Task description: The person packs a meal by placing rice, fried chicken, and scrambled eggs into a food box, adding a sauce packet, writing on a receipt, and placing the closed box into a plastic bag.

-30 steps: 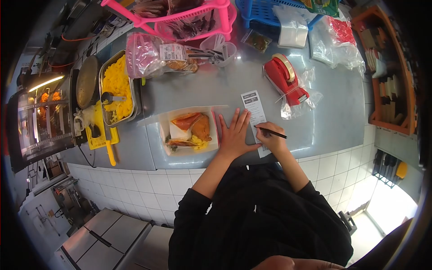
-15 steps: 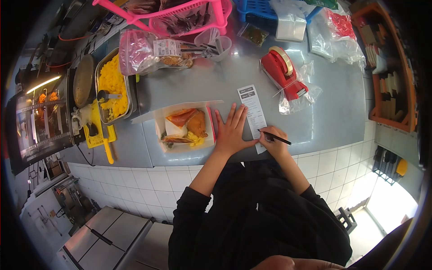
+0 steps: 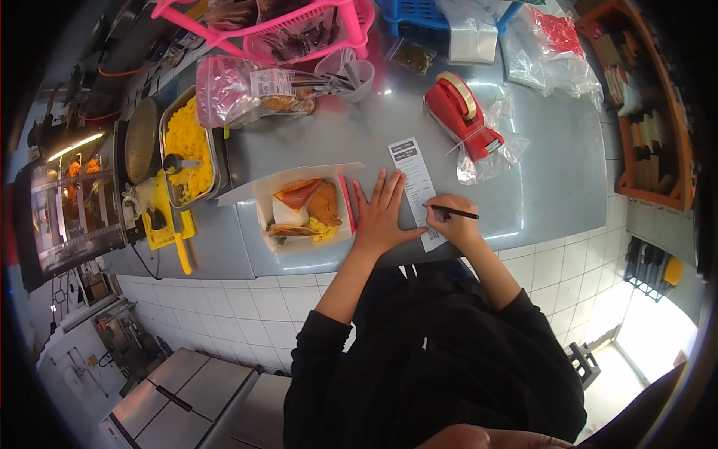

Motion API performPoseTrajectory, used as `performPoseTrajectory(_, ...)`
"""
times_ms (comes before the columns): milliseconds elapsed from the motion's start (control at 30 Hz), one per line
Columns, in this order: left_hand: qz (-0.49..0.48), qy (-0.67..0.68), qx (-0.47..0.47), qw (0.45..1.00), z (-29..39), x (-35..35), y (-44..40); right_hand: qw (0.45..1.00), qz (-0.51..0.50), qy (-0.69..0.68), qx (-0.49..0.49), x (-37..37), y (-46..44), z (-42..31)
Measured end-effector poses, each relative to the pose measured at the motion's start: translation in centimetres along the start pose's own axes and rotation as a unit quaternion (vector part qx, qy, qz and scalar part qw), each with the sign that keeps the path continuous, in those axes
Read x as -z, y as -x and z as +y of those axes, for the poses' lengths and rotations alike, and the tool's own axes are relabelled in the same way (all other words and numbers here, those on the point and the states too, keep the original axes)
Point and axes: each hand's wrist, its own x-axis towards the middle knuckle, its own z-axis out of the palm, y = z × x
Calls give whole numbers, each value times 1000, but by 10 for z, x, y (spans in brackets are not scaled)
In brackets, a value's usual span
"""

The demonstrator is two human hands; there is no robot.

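Note:
A long printed paper slip (image 3: 416,179) lies slightly tilted on the steel table (image 3: 321,142). My left hand (image 3: 380,217) is spread flat, its fingertips and thumb at the slip's left edge. Between the fingers of my right hand (image 3: 455,221) is a black pen (image 3: 458,212), its tip on the slip. Left of my left hand, an open carton (image 3: 263,211) holds a browned piece of food (image 3: 325,203), yellow rice (image 3: 321,230) and a reddish wedge (image 3: 299,193). Beyond the slip stands a red tape dispenser (image 3: 456,112) beside crumpled clear plastic.
A metal tray (image 3: 215,161) of yellow rice with a scoop and a yellow-handled knife (image 3: 182,253) are at the left. Pink (image 3: 362,22) and blue (image 3: 415,16) baskets, a plastic cup (image 3: 360,78) and bags line the back. An orange shelf (image 3: 673,196) stands right.
The slip, carton and tape dispenser appear slightly further left in view. My right hand has moved a little with the pen, which lies more level; my left hand stays spread beside the slip.

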Motion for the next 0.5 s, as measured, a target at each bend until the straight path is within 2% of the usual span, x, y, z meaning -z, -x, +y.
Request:
performPoseTrajectory(67,8,-5,-7,1000,-2,3,-2,999,-31,-10,-30,6,12,2)
performPoseTrajectory(133,2,14,-5,1000,-1,4,0,998,-7,-42,-44,5,14,4)
performPoseTrajectory(167,7,13,-8,1000,-5,-8,6,992,-27,-48,-110,8,6,-5)
performPoseTrajectory(200,62,69,-41,995,-15,-28,14,982,-45,-54,-174,9,-3,-13)
performPoseTrajectory(233,115,123,-77,983,-20,-35,19,978,-61,-53,-191,6,-13,-19)
performPoseTrajectory(267,120,114,-88,982,-16,-27,23,980,-50,-58,-183,4,-21,-23)
performPoseTrajectory(300,192,24,-187,963,-9,-15,29,978,-106,95,-152,2,-27,-26)
performPoseTrajectory(333,259,-66,-280,922,-7,-3,32,948,-159,246,-120,1,-32,-27)
performPoseTrajectory(400,253,-104,-118,955,3,96,18,937,-168,272,-142,5,-38,-28)
performPoseTrajectory(433,236,-168,-25,957,-8,137,11,947,-132,265,-123,10,-41,-32)
performPoseTrajectory(467,164,-120,65,977,-33,171,12,956,-98,257,-100,13,-46,-38)
performPoseTrajectory(500,129,-96,108,981,-58,195,16,972,-54,218,-73,16,-50,-56)
